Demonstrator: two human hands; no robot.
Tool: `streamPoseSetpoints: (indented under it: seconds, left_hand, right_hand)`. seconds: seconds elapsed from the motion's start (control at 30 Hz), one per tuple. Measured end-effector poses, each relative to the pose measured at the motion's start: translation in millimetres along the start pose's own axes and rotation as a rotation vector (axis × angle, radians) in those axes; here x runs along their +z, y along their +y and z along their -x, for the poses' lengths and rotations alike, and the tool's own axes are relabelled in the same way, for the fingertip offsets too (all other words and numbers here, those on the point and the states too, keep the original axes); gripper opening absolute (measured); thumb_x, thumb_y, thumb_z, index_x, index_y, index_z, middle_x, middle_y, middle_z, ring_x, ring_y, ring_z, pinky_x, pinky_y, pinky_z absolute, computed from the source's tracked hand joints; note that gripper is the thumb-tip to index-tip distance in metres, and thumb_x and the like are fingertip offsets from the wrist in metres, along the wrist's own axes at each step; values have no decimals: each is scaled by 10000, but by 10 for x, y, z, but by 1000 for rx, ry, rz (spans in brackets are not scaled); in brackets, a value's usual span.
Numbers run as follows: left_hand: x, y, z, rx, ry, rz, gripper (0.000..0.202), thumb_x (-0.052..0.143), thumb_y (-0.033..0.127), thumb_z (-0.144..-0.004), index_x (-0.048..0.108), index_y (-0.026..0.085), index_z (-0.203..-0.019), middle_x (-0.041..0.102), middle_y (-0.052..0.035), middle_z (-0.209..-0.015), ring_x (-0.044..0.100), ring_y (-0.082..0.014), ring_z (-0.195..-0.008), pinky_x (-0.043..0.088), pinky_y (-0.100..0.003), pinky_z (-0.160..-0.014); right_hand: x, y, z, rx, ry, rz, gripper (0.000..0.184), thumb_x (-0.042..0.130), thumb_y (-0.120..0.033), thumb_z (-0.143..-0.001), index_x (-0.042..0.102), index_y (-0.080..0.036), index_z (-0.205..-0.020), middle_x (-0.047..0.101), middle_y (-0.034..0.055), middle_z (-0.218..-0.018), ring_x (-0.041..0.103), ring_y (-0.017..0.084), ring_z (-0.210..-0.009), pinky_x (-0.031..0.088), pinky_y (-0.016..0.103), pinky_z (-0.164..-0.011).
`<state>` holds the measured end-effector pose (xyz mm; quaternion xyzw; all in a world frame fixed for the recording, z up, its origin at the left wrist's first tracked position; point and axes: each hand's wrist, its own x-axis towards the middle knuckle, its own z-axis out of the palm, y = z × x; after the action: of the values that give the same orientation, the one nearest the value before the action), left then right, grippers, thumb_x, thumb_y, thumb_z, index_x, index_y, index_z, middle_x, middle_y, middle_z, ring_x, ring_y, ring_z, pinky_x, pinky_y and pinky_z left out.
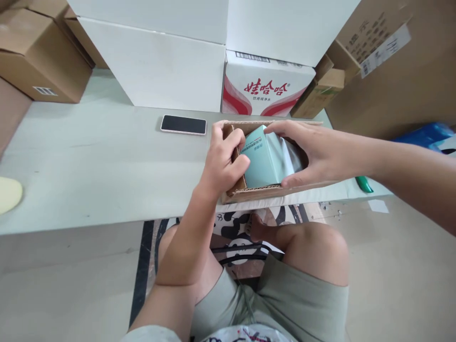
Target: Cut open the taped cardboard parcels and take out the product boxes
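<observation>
An open cardboard box point(261, 193) lies near the front edge of the table, with a light teal carton point(257, 166) tilted inside it. My left hand point(228, 154) is closed round the box's left wall, its fingers bent over the edge. From the right, my right hand point(322, 149) spans the teal carton, with the thumb on the near side and a finger at the far edge. Something shiny, perhaps clear plastic wrap point(291, 156), shows beside the carton under my right palm. The bottom of the cardboard box is hidden.
A phone point(183, 125) lies on the pale tabletop point(107, 166), left of the box. Behind stand white cartons point(178, 71) and a red-and-white carton point(269, 90). Brown boxes point(46, 57) are at the left, a large one point(399, 85) at the right. A green object point(364, 184) lies near the front edge.
</observation>
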<state>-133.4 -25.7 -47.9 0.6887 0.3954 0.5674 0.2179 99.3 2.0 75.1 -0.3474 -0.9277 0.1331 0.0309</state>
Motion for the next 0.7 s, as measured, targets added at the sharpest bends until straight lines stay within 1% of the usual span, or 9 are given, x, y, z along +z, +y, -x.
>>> streamPoseSetpoints:
  seconds: [0.1, 0.13, 0.23, 0.3, 0.4, 0.47, 0.6, 0.63, 0.7]
  left_hand:
    - [26, 29, 4, -28, -11, -36, 145, 630, 227, -777, 491, 249, -813, 454, -94, -1075, 523, -305, -1053, 559, -531, -954]
    - [40, 40, 8, -41, -17, -53, 144, 649, 225, -772, 512, 246, -810, 460, -100, -1102, 530, -315, -1096, 555, -540, -982]
    - [83, 72, 26, -84, -21, -90, 156, 703, 235, -760, 554, 236, -805, 455, -117, -1203, 531, -346, -1197, 538, -568, -1040]
    - [102, 84, 34, -98, -10, -100, 168, 728, 243, -758, 570, 235, -817, 450, -124, -1239, 522, -359, -1224, 530, -585, -1054]
    - [113, 83, 34, -110, -11, -116, 172, 742, 247, -766, 590, 239, -844, 451, -125, -1235, 515, -367, -1231, 517, -604, -1077]
    - [116, 74, 33, -113, -16, -122, 165, 739, 247, -774, 594, 239, -854, 446, -128, -1230, 517, -373, -1225, 506, -622, -1089]
    - [119, 59, 35, -84, 8, -94, 161, 724, 252, -769, 581, 246, -844, 446, -124, -1219, 505, -380, -1225, 500, -638, -1085]
    - [117, 60, 35, -71, 11, -82, 152, 712, 254, -773, 575, 249, -840, 449, -119, -1211, 508, -370, -1213, 505, -627, -1079]
    - [102, 66, 32, -52, 6, -49, 112, 662, 241, -794, 556, 248, -831, 453, -111, -1193, 539, -327, -1128, 527, -589, -1041]
  right_hand:
    - [17, 57, -26, -19, 16, -48, 794, 669, -698, -890, 523, -241, -1523, 673, 150, -1388, 676, 363, -1190, 580, 543, -983]
    - [17, 69, -33, -25, 12, -58, 792, 676, -686, -891, 517, -239, -1526, 667, 152, -1396, 674, 363, -1196, 586, 549, -982]
    - [6, 99, -34, -53, -31, -48, 961, 760, -733, -806, 453, -243, -1574, 600, 170, -1490, 624, 400, -1306, 582, 587, -1026]
    - [5, 122, -16, -77, -59, -27, 1064, 784, -765, -770, 389, -254, -1615, 550, 178, -1541, 585, 421, -1367, 569, 602, -1060]
    - [36, 153, 18, -99, -64, 4, 1187, 797, -804, -728, 298, -262, -1659, 474, 187, -1605, 536, 451, -1423, 561, 602, -1076]
    - [75, 159, 32, -98, -52, 27, 1224, 804, -795, -721, 253, -265, -1677, 435, 190, -1633, 509, 462, -1447, 557, 603, -1080]
    - [156, 108, 35, -119, -21, 81, 1205, 834, -653, -728, 205, -287, -1688, 446, 182, -1611, 498, 448, -1446, 534, 620, -1097]
    - [172, 86, 37, -132, -3, 99, 1194, 843, -616, -710, 224, -291, -1678, 465, 181, -1587, 507, 444, -1429, 528, 626, -1097]
    - [195, 48, 56, -153, 49, 133, 1128, 839, -528, -690, 285, -287, -1643, 510, 185, -1517, 531, 430, -1382, 520, 623, -1097]
